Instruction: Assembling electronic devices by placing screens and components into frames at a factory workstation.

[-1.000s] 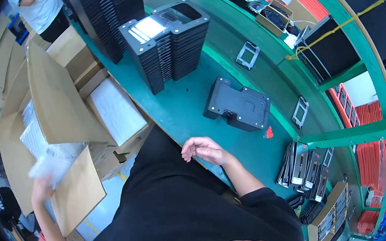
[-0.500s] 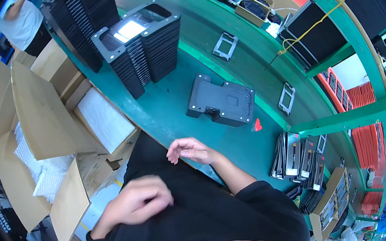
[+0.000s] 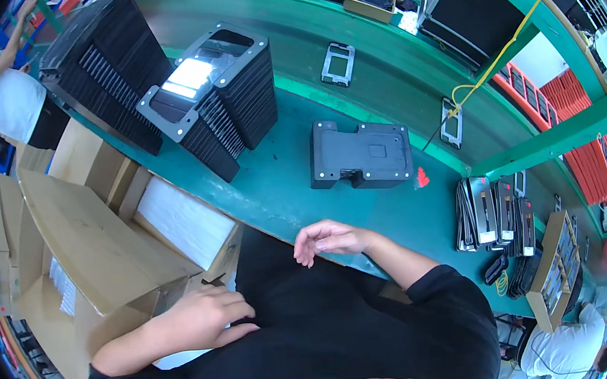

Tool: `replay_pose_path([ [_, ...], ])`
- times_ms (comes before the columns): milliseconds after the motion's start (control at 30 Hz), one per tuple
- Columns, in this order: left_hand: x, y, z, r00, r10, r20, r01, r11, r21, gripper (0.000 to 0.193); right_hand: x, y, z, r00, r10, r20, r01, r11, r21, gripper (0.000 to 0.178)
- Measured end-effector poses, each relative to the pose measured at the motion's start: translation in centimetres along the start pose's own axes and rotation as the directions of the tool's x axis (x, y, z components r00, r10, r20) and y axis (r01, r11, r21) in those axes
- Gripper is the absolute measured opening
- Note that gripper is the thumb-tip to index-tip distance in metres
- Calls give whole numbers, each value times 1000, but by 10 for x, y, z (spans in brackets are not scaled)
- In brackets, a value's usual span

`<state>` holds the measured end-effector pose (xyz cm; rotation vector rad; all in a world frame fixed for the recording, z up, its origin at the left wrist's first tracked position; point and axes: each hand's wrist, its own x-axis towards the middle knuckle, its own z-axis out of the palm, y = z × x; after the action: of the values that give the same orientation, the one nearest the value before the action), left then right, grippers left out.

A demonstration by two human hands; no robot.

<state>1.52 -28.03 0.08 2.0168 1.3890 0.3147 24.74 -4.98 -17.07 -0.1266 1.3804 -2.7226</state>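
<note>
My left hand hangs in front of my black shirt, near the open cardboard box. Its fingers are loosely stretched and it holds nothing. Close to the table's front edge, my right hand hovers with bent fingers apart from the thumb and nothing between them. Beyond it on the green table lies a black moulded tray-like block with notches and light round dots. Left of that stands a tall stack of black trays, with a shiny glass-like panel on top.
Another tall black stack rises at the far left. Grey metal frames lie on the channel behind the table. At right are several dark flat parts and a carton of parts. A yellow cord hangs over a green beam. Another person stands far left.
The whole view has swung, so the table and stacks sit differently in it. My left hand's fingers have straightened from a more curled, blurred pose. My right hand remains raised near the table edge.
</note>
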Motion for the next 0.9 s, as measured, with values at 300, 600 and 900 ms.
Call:
replay_pose_path([
  [300,41,6,6,665,44,-745,-657,510,-556,40,-32,-153,32,888,-431,-162,143,593,-792,36],
  [600,136,52,-83,330,292,-898,-943,138,-302,41,86,-239,-175,674,-438,-595,-695,-102,-711,29],
  [900,143,42,-85,350,264,-899,-931,209,-301,36,103,-221,-286,469,-598,-650,-879,-248,-406,31],
])
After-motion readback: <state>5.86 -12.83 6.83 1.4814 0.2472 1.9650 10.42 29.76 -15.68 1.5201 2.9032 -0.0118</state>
